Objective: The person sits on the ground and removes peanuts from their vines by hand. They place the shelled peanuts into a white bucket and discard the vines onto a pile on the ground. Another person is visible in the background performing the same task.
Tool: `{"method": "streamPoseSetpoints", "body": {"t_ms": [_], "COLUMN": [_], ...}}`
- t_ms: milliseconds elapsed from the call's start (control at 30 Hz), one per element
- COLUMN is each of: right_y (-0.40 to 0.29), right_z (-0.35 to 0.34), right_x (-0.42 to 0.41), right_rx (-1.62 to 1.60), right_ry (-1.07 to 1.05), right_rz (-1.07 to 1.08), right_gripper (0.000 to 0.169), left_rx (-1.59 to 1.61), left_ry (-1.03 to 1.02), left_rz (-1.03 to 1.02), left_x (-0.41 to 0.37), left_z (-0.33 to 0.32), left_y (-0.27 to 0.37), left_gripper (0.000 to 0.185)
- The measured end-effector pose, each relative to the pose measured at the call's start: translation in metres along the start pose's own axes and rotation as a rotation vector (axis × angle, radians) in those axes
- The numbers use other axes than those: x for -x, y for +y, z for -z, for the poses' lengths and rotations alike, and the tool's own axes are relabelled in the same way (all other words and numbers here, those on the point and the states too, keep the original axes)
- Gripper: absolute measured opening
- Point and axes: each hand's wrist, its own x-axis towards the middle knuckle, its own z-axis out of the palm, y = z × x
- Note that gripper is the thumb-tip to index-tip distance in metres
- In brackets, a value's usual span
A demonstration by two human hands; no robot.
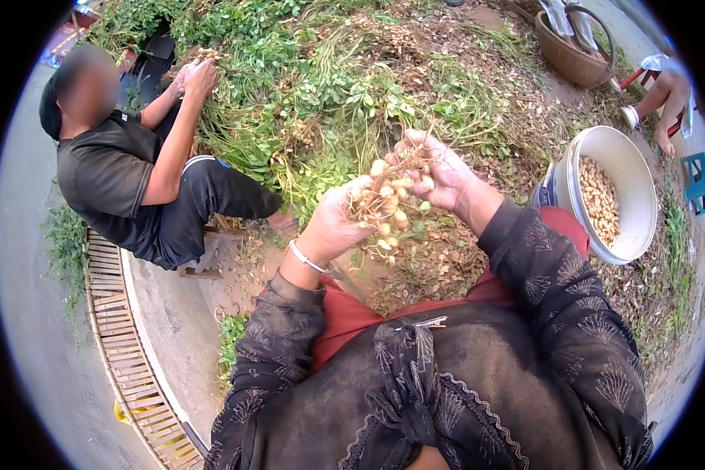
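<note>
Between my hands is a bunch of peanut plant roots with pods [390, 205], the pods pale and the roots brown and stringy. My left hand [335, 220], with a white bangle at its wrist, grips the bunch from the left. At its upper right, my right hand [437, 176] has its fingers closed around roots and pods. A heap of pulled peanut plants [329, 94], green leaves and stems with some pods showing, lies just beyond. To my right a white bucket [637, 194] leans a little and holds loose picked peanuts [598, 200].
At the left a seated co-worker [111, 153] holds another peanut bunch [202, 56]. A wicker basket [576, 61] with a handle stands at the upper right, near another person's bare legs [661, 106]. A slatted bamboo rack [117, 329] runs along the lower left. A teal stool [698, 182] is at the far right.
</note>
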Motion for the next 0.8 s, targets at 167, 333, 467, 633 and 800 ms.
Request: {"method": "streamPoseSetpoints", "body": {"t_ms": [167, 333, 467, 633, 800], "right_y": [0.009, 0.012, 0.016, -0.035, -0.148], "right_z": [-0.005, -0.018, -0.016, 0.016, 0.07], "right_x": [0.006, 0.014, 0.018, 0.028, 0.127], "right_rx": [0.357, 0.823, 0.731, 0.209, 0.793], "right_ry": [-0.299, -0.366, -0.327, 0.109, 0.56], "right_rz": [-0.016, 0.32, 0.42, 0.404, 0.664], "right_gripper": [0.029, 0.026, 0.025, 0.011, 0.017], "left_rx": [-0.354, -0.292, -0.098, -0.364, -0.727], "left_ry": [-0.045, -0.08, -0.123, -0.228, 0.021], "left_rz": [-0.057, 0.094, 0.049, -0.209, -0.022], "left_x": [0.0, 0.002, -0.005, 0.001, 0.008], "left_z": [0.013, 0.011, 0.007, -0.005, 0.01], "left_y": [0.005, 0.004, 0.004, 0.002, -0.005], "left_gripper": [0.035, 0.028, 0.024, 0.033, 0.046]}}
